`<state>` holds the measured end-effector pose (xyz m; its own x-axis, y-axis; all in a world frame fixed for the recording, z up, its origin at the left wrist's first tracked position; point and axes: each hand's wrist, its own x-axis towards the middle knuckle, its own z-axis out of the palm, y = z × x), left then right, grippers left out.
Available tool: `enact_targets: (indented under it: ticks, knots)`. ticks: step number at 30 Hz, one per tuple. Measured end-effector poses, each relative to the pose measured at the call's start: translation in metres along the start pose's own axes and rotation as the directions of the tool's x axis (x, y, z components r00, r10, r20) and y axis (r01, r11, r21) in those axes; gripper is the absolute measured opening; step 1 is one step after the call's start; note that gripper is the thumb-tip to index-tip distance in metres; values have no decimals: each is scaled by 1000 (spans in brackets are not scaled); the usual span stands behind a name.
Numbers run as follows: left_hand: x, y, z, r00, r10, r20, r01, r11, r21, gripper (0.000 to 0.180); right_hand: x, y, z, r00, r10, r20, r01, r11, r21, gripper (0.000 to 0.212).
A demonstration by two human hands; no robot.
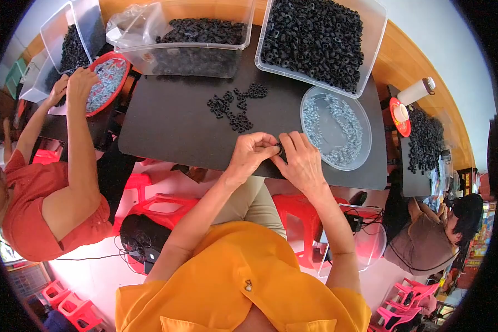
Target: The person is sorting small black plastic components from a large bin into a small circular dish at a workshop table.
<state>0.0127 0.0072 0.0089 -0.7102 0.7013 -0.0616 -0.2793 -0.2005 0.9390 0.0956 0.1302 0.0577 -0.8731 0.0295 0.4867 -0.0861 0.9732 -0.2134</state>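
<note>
Close together at the table's near edge, my left hand point(251, 157) and my right hand point(302, 161) pinch a small black plastic part point(280, 148) between their fingertips. My fingers hide most of it. Just beyond my left hand, a loose group of similar black parts point(239, 119) lies on the dark table point(169, 124). To the right of my right hand sits a round clear plastic tray point(331, 123). Many small clear pieces point(349, 135) are spread around inside it.
Two clear bins of black parts, one point(177, 60) at far left and one point(375, 61) at far right, line the table's back. Co-workers sit on both sides; the left person's hands point(74, 87) are beside a red tray point(126, 72). A white bottle point(415, 91) stands at right.
</note>
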Motion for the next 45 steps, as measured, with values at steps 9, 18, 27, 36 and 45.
enact_targets:
  ticks: [9,18,27,36,45]
  knots:
    - [1,10,-5,992,-67,111,56,993,102,24,7,5,-6,987,17,158,5,990,-138,28]
    - [2,4,-8,994,-69,88,60,992,110,17,1,1,0,982,-11,186,34,992,-123,25]
    - [1,3,-12,992,-80,96,69,991,114,14,0,0,2,973,-93,210,121,985,-126,21]
    - [-4,72,-22,966,194,-172,-157,966,205,11,-7,-14,-13,977,140,-161,-133,990,51,71]
    - [73,206,-134,662,692,-288,-227,551,803,38,-38,-16,36,954,132,-268,-89,982,169,39]
